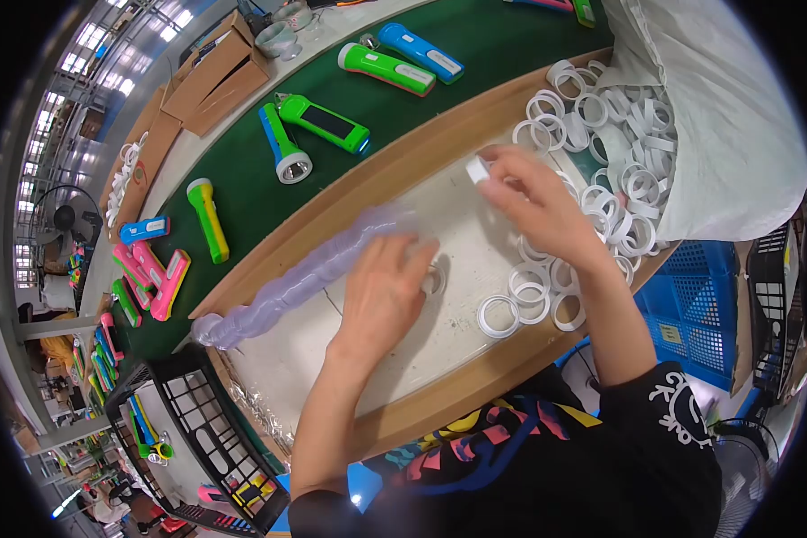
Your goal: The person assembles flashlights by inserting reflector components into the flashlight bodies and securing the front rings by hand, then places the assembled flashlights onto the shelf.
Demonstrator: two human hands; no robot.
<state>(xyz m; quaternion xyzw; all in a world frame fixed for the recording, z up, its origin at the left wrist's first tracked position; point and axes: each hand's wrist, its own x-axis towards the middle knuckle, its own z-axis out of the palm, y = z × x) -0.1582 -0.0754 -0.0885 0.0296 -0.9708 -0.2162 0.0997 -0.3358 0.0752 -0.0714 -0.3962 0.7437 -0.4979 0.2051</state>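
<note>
A white ring (478,169) is pinched between the thumb and fingers of my right hand (538,202), above the tray's bare floor. Just left of a heap of similar rings (637,179), that hand hangs in the air. My left hand (381,291) is over the tray beside a long row of translucent purple discs (300,282). Its fingers are smeared by motion, so what they hold, if anything, is unclear. Another ring (434,280) shows partly behind my left fingertips. Several loose rings (498,316) lie toward the tray's near edge.
A cardboard-edged tray (457,394) lies in front of me. Beyond it, flashlights such as a green one (386,70) rest on a green belt (242,193). A white sack (726,108) borders the rings. A black basket (202,430) and a blue crate (686,309) stand at the sides.
</note>
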